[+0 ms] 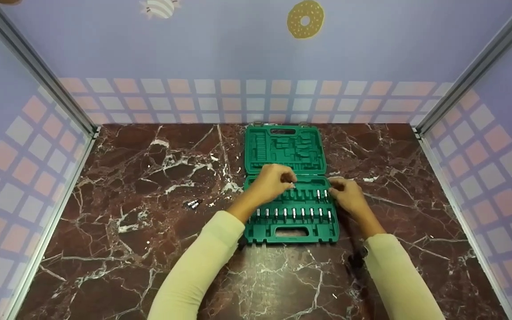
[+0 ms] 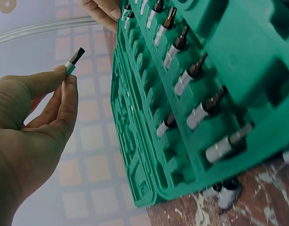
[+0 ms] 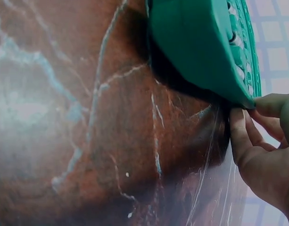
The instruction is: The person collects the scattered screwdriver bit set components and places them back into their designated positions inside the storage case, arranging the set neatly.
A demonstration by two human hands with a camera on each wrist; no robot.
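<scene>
A green plastic socket case lies unfolded on the table, its lid laid back toward the wall. My left hand is over the case's upper row, pinching a bit socket between thumb and fingertips; its dark flat blade points up and away. At the case's right edge, my right hand grips the rim with thumb and fingers, as the right wrist view also shows. A row of silver bit sockets fills the near slots. Two more sit at the right end of the upper row.
Left of the case, a few loose bit sockets lie on the dark red marble table. Lilac walls with a checked band close off the back and both sides.
</scene>
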